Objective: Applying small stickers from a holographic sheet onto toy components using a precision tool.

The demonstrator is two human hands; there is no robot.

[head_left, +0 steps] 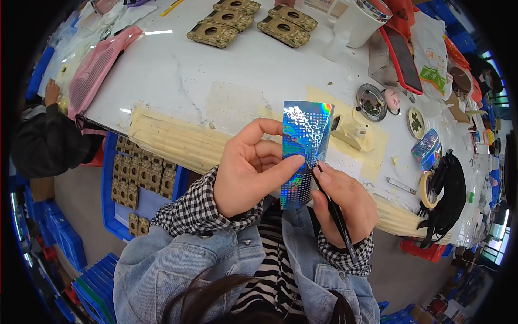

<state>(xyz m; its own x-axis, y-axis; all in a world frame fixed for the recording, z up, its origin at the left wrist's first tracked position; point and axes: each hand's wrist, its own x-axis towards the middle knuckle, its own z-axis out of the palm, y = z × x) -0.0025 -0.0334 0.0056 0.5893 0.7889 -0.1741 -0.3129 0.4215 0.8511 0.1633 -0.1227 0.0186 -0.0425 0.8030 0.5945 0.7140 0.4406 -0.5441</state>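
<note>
A shiny holographic sheet (308, 127) with rows of small square cut-outs stands upright in front of me, above the table's near edge. My left hand (245, 170) is closed on its left side, the thumb lying across the front. In my right hand (348, 202) a pair of black tweezers (335, 216) is pinched, tips up against the sheet's right part beside my left thumb. Whether the tips grip a piece is too small to tell. Behind the sheet, a small block wrapped in cream tape (349, 132) sits on the table.
Camouflage tank hulls (213, 33) stand at the far side; more fill a blue tray (109, 208) below left. Rightward lie a round metal dish (371, 102), a red-edged phone (402, 62), a tape roll (429, 195) and black cloth (449, 189). A dark-sleeved person (51, 143) sits left.
</note>
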